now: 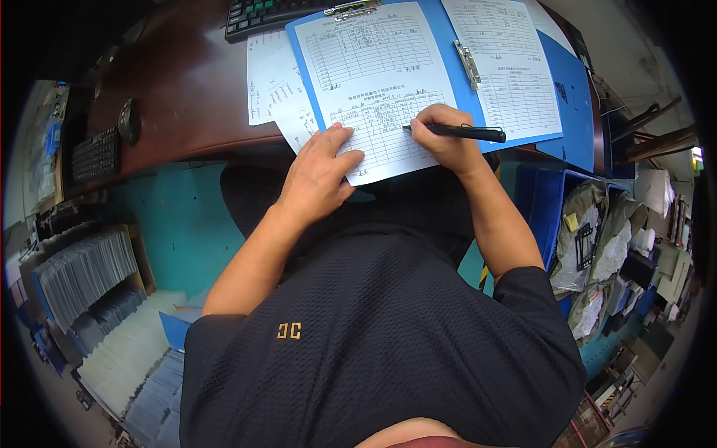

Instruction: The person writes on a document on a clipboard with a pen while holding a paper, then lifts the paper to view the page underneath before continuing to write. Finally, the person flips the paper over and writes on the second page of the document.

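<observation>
My right hand [446, 140] is closed around a black pen [470, 133], its tip touching a printed form [388, 153] with ruled rows and handwriting. The form lies on a blue clipboard [300, 63] with a metal clip [351, 10] at its far end. Flat on the form's left side rests my left hand [317, 168], fingers spread, holding nothing. The form's near edge reaches past the table edge. To the right, a second blue clipboard [515, 140] carries more filled-in forms [515, 93], with a clip [467, 66] at its left side.
A black keyboard [261, 16] sits beyond the clipboard on the dark brown table [179, 82]. Loose handwritten sheets [261, 89] lie left of it. Further left are a mouse [129, 121] and another keyboard [95, 157]. Stacked sheets [89, 269] stand at lower left, a blue bin [545, 198] at right.
</observation>
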The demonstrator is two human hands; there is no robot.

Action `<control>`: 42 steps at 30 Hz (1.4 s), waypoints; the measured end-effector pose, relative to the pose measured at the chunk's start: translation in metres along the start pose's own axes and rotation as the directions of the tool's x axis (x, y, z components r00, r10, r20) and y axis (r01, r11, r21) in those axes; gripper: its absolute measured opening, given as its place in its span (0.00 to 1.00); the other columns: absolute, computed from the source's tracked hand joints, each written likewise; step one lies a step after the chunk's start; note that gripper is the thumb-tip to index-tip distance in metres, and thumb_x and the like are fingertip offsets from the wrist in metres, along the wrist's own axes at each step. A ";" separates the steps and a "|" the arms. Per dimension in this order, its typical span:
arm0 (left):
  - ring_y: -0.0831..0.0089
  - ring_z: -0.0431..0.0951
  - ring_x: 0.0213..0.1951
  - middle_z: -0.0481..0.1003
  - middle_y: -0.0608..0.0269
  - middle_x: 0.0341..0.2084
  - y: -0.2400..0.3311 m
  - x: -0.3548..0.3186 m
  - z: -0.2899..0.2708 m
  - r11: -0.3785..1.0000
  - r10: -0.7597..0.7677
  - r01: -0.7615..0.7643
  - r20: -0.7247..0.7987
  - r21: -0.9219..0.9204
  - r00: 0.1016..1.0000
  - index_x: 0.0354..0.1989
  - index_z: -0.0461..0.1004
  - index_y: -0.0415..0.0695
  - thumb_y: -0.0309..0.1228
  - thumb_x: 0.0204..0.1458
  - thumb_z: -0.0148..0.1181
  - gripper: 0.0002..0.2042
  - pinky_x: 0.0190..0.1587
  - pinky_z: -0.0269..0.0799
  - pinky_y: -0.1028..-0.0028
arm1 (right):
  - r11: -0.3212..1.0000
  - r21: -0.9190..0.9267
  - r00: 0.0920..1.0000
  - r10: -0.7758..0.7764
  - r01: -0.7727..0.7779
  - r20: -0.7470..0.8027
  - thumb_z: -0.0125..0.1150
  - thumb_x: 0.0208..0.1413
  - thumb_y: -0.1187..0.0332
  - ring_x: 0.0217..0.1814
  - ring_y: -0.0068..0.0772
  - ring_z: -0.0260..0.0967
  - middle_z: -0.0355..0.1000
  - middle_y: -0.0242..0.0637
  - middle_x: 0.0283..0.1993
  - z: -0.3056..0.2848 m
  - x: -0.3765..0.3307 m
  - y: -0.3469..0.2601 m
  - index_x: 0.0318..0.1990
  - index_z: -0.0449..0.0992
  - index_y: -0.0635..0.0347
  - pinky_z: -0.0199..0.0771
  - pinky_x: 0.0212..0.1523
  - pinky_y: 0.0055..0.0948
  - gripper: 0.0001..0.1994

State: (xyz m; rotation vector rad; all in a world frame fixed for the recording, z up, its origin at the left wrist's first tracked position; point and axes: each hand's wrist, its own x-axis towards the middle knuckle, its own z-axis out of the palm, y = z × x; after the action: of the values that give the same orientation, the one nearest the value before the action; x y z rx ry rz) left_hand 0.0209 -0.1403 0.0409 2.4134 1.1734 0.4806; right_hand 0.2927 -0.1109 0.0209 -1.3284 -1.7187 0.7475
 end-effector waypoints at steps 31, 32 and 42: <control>0.47 0.70 0.64 0.71 0.49 0.59 -0.002 0.000 0.001 1.000 0.022 -0.022 -0.006 0.001 1.000 0.46 0.80 0.44 0.20 0.38 0.71 0.22 0.64 0.69 0.56 | 0.998 -0.052 0.995 0.017 -0.022 -0.094 0.66 0.49 0.74 0.22 0.26 0.70 0.75 0.37 0.22 -0.011 -0.001 0.006 0.23 0.76 0.65 0.71 0.25 0.26 0.07; 0.47 0.70 0.64 0.71 0.49 0.60 -0.003 0.000 0.002 1.000 0.022 -0.022 -0.008 -0.007 1.000 0.46 0.80 0.45 0.20 0.37 0.71 0.22 0.64 0.69 0.56 | 0.996 -0.093 0.997 -0.013 0.006 -0.080 0.66 0.49 0.74 0.22 0.25 0.70 0.75 0.37 0.22 -0.012 -0.001 0.005 0.23 0.77 0.65 0.71 0.25 0.26 0.07; 0.48 0.68 0.66 0.71 0.50 0.61 -0.001 -0.001 0.001 1.000 0.001 -0.001 0.003 0.007 1.000 0.48 0.80 0.46 0.21 0.37 0.72 0.23 0.66 0.67 0.56 | 0.999 0.050 0.985 -0.028 0.020 0.170 0.71 0.54 0.66 0.33 0.34 0.79 0.80 0.40 0.33 0.003 -0.007 -0.017 0.37 0.82 0.62 0.78 0.36 0.28 0.09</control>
State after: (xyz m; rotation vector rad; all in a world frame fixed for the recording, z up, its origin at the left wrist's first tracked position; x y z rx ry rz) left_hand 0.0202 -0.1405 0.0390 2.4202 1.1740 0.4736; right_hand 0.2833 -0.1222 0.0319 -1.2386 -1.8353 0.9054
